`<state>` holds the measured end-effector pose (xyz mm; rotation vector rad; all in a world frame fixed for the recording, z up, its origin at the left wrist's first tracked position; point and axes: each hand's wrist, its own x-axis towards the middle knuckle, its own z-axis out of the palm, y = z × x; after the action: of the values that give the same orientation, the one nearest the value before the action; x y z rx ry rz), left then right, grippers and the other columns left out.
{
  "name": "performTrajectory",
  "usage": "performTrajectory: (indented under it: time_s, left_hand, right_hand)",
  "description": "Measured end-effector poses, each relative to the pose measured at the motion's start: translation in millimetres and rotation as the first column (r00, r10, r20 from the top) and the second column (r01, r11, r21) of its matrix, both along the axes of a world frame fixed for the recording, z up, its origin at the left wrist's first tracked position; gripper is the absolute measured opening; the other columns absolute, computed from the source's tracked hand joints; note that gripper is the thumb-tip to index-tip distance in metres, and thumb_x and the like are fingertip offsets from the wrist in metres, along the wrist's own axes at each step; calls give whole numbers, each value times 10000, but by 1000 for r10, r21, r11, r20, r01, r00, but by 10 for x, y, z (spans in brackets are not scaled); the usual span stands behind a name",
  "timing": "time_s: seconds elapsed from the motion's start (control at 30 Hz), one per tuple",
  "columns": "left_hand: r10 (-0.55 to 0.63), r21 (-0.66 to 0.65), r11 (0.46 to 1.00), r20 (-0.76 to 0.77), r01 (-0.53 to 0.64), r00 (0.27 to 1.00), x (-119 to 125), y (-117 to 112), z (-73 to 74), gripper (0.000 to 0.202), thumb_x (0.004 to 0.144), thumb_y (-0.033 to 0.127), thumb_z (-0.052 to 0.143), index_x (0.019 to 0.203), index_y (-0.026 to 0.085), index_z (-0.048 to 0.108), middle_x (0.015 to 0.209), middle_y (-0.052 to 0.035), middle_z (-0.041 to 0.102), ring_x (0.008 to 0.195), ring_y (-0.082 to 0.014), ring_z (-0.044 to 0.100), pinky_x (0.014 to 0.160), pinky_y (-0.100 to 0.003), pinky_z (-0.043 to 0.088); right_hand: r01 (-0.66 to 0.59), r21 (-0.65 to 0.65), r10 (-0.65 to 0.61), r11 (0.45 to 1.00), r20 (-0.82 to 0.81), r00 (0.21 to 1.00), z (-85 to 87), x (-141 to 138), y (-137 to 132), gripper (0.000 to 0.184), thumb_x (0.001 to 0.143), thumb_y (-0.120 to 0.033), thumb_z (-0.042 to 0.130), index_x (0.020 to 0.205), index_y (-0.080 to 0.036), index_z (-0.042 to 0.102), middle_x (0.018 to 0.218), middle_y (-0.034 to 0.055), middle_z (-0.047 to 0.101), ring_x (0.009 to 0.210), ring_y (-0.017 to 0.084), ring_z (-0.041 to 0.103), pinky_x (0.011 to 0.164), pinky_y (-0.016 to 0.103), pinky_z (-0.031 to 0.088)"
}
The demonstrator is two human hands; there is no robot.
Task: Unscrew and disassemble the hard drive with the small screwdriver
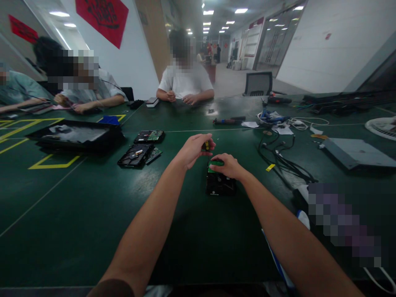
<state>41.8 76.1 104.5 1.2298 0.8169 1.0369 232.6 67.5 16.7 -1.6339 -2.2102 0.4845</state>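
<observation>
- The left hand (194, 150) curled around a black-and-yellow tool (207, 145) near the hard drive (220, 185).
- The right hand (229, 166) touched the green circuit board (215, 165) there; I couldn't tell whether it gripped.
- The hard drive lay inward from the near edge of the tabletop (77, 218).

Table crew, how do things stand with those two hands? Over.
Left hand: holding small black-and-yellow object. Right hand: touching green circuit board on black box-shaped drive. Black cables: off right, apart from drive.

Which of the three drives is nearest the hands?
The lone drive: the right hand touches the green board at its far end. The other two drives lie grouped farther left.
</observation>
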Motion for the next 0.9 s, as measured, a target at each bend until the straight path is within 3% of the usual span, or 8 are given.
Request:
performTrajectory:
  time_s: [0.2,0.57,0.73,0.9]
  left_hand:
    - [84,126,990,-172,-63,981,-39,32,5,278,911,396,639,896,149,765,966,-98,689,874,-170,631,628,-233,491]
    - [8,-46,999,22,-7,1000,57,-53,24,219,892,358,688,919,150,624,936,-122,719,841,-207,686,732,-361,590]
    - [23,98,995,-118,-12,993,31,-19,4,258,892,394,650,850,146,708,954,-111,710,881,-192,654,631,-252,503]
    - [74,161,986,-185,-44,980,4,-10,30,245,888,383,647,912,172,770,1053,-99,715,962,-191,638,657,-238,489]
  right_hand:
    - [3,-7,-3,1000,-21,1000,-23,5,22,414,866,-609,689,1204,-372,723,1230,35,698,1190,296,604,971,448,473]
    - [10,2,-10,1000,-13,1000,-11,-5,11,404,867,-608,685,1193,-374,728,1251,29,699,1209,309,603,992,467,470]
    - [0,11,0,1000,0,1000,-12,-4,7,406,875,-611,677,1202,-375,723,1249,32,700,1203,309,607,993,476,469]
    - [3,13,-3,1000,-14,1000,-12,4,4,405,873,-609,682,1204,-377,717,1238,27,701,1206,296,603,1002,469,469]
